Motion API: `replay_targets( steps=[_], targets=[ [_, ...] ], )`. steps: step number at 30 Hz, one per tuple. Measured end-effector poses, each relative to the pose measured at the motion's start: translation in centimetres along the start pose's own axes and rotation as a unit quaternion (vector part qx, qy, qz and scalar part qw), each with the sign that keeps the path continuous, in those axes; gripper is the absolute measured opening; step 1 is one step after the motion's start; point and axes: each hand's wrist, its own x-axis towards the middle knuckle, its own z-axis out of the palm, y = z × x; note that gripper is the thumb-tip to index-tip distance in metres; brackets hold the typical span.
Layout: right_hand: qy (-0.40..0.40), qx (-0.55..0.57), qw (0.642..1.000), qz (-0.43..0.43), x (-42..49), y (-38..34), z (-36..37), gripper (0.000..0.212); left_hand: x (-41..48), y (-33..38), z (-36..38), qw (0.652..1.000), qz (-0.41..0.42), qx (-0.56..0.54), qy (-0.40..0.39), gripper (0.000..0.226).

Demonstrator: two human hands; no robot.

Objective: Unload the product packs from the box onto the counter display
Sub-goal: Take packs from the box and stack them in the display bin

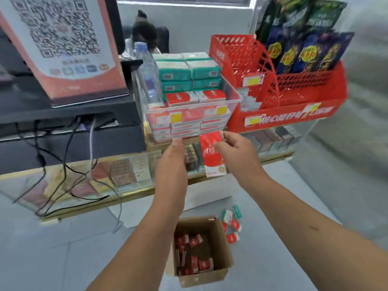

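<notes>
Red-and-white product packs (181,98) crowd the clear plastic display bin (236,99) to its rim: another may slide off. Brown cardboard box (205,278) on the floor holds more. Right hand (236,151) pinches one held pack (213,158) just before the bin; left hand (174,158) finger posture cannot be determined.

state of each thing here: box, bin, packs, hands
cardboard box: open, on the floor, partly filled
clear bin: on the counter, nearly full
red pack: upright, held in front of the bin
right hand: pinches the red pack
left hand: fingers straight, holds nothing
loose packs: lying on the floor beside the box
</notes>
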Motion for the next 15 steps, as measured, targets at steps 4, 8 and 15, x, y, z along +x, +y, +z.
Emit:
replay_targets(
  steps=[4,8,15],
  targets=[
    [-0.025,0.041,0.999,-0.023,2.2,-4.3,-0.2,0.013,0.6,2.4,-0.5,1.000,0.018,-0.003,-0.008,0.035],
    [-0.053,0.052,0.996,-0.041,6.1,-7.4,-0.8,0.009,0.9,3.8,0.0,1.000,0.025,-0.008,0.003,0.035],
    [-0.108,0.054,0.991,-0.050,15.1,-9.9,2.2,0.014,2.5,5.9,2.3,0.994,0.053,0.005,0.098,0.038]
  ],
)
